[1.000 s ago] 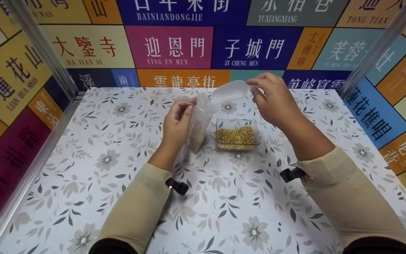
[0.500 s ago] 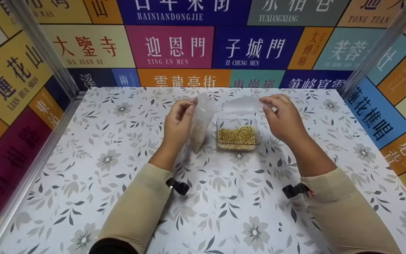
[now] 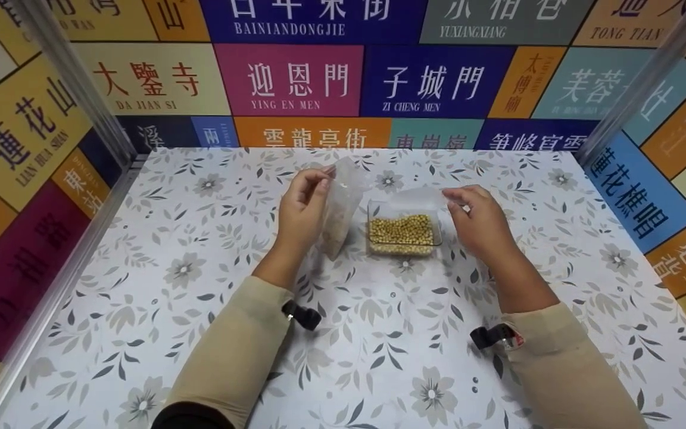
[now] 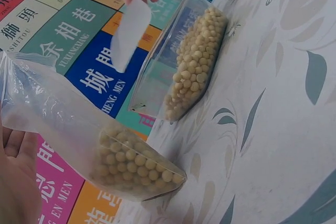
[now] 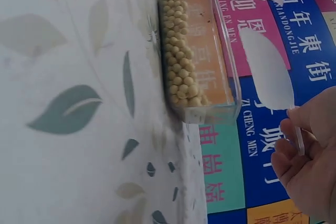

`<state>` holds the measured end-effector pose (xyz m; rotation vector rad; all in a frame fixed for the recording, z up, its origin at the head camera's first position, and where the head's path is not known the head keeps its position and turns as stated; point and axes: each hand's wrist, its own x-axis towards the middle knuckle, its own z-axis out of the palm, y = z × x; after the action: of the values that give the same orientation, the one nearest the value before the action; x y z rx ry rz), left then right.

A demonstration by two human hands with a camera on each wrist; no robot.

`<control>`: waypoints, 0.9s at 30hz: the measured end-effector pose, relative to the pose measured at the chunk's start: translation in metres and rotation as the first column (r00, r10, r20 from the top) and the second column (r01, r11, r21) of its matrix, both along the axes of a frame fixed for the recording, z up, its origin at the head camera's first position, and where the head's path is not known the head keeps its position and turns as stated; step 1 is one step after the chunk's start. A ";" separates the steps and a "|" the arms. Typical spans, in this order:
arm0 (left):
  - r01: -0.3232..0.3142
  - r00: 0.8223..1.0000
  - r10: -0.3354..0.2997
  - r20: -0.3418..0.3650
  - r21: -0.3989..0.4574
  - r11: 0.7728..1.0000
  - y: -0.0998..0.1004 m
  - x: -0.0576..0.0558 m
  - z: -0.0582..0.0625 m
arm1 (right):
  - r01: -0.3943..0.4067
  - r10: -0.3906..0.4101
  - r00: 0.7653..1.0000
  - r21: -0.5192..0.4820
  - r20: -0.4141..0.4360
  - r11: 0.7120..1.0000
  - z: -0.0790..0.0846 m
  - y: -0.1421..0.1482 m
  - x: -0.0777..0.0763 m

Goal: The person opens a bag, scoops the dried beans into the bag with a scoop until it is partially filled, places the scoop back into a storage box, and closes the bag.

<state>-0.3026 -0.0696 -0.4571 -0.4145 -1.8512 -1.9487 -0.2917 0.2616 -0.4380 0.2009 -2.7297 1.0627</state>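
Observation:
My left hand (image 3: 302, 202) pinches the top of a clear plastic bag (image 3: 340, 205), which stands upright with its lower corner at the table. Round pale-yellow beans, like soybeans, fill the bottom of the bag (image 4: 131, 163). To its right sits a clear rectangular container (image 3: 404, 244), partly filled with the same beans (image 5: 181, 56). My right hand (image 3: 479, 221) holds a white translucent scoop (image 5: 268, 72) by its thin handle. The scoop's blade hangs above the container's far side, pointing left toward the bag, and no beans show on it.
A white tablecloth (image 3: 379, 345) with grey flowers and leaves covers the table. Behind it stands a wall of coloured panels (image 3: 295, 80) with large lettering. Metal posts (image 3: 84, 77) rise at the back corners.
My right hand has come down and slightly right from beside the bag's mouth, bringing the scoop over the container. The left hand and the bag stay in place.

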 end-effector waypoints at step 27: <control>-0.027 0.999 0.027 0.020 -0.029 0.999 0.001 0.001 -0.001 | -0.071 0.083 0.996 0.315 -0.025 0.947 -0.003 -0.008 0.010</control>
<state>-0.3015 -0.0683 -0.4578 -0.3779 -1.8893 -1.9177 -0.2814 0.2535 -0.4412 0.3744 -2.8621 0.6260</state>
